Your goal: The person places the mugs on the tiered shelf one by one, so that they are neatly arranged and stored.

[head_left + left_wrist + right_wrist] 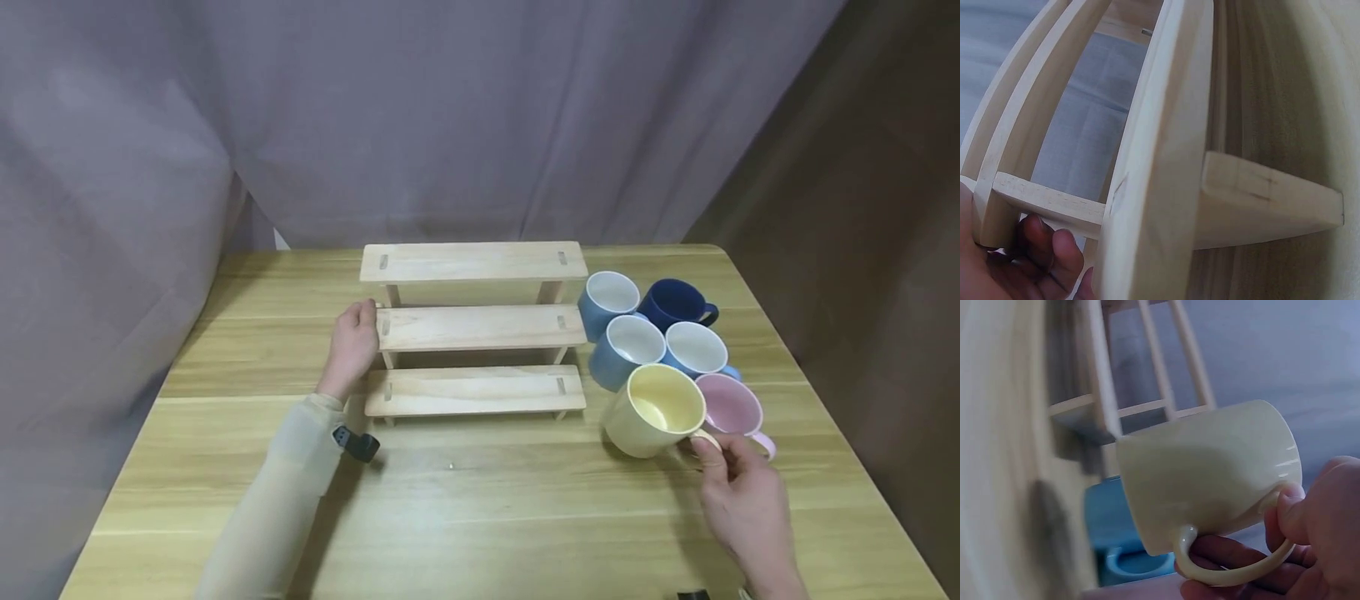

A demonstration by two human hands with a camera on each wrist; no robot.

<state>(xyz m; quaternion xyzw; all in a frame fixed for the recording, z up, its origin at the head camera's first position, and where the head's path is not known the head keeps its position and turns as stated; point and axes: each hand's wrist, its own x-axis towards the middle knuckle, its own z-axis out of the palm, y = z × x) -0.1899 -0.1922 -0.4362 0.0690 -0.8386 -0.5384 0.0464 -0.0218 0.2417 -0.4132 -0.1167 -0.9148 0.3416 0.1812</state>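
My left hand grips the left end of the middle step of a three-tier wooden shelf. In the left wrist view the fingers curl around the end of a step, beside the side rail. My right hand pinches the handle of a pale yellow mug between thumb and fingers. That mug is off the table, slightly tilted, its mouth facing up; the right wrist view shows fingers through the handle. It hangs in front of a pink mug and the light blue mugs.
Right of the shelf stand three light blue mugs and a dark blue mug, close together with the pink one. All are upright on the wooden table. A grey curtain hangs behind, and a darker one at the right.
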